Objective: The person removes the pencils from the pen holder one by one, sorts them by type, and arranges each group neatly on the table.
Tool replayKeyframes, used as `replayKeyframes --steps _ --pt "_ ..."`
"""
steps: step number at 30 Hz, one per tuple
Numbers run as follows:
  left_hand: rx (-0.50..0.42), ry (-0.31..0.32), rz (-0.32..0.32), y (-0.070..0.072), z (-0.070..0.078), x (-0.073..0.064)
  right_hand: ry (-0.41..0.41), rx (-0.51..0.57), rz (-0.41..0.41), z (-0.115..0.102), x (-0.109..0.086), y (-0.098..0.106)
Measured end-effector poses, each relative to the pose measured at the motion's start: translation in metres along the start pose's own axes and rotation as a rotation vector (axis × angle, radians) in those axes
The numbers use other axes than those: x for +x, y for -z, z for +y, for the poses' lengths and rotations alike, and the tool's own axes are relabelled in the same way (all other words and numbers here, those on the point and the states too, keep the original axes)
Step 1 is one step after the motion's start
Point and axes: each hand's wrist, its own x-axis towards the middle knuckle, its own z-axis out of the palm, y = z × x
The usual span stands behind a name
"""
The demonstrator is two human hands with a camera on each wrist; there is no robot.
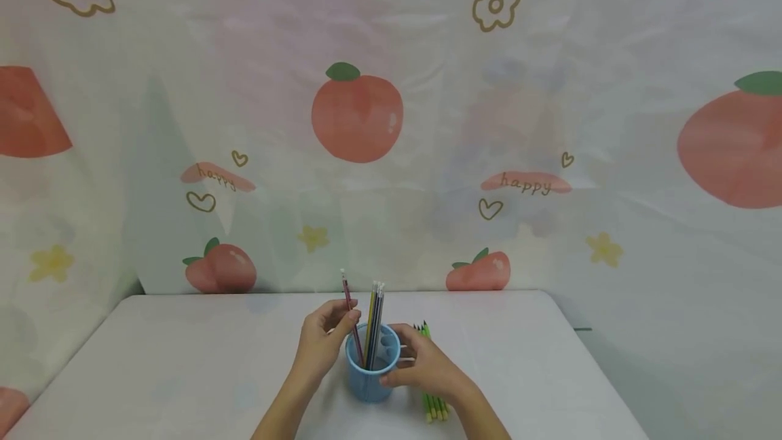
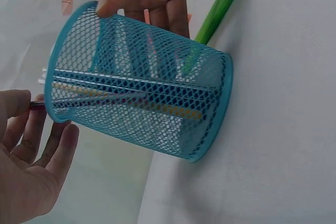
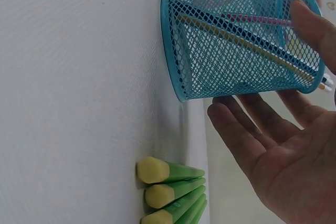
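A light blue mesh pencil cup [image 1: 369, 387] stands upright on the white table in the head view. My left hand [image 1: 322, 337] pinches a dark red pencil [image 1: 345, 288] near its upper part; the pencil's lower end is inside the cup, showing through the mesh [image 2: 126, 98] in the left wrist view. Several other pencils [image 1: 375, 307], one yellow and others dark or silvery, lean together in the cup. From the right, my right hand [image 1: 430, 367] holds the cup, thumb at the near side by the rim and fingers around the far side.
Several green pencils [image 1: 434, 406] lie side by side on the table, right of the cup and partly behind my right hand and wrist. Behind the table's far edge [image 1: 244, 295] hangs a pale sheet printed with fruit, flowers and hearts.
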Motion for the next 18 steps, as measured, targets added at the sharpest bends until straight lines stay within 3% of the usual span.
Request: replayKeyframes --steps 8,18 --pt "-0.083 -0.061 0.022 0.010 0.016 0.000 -0.012 0.000 0.001 0.000 0.002 0.001" --pt "-0.192 -0.087 0.047 0.026 0.038 -0.003 -0.022 0.002 -0.008 -0.001 0.002 0.001"
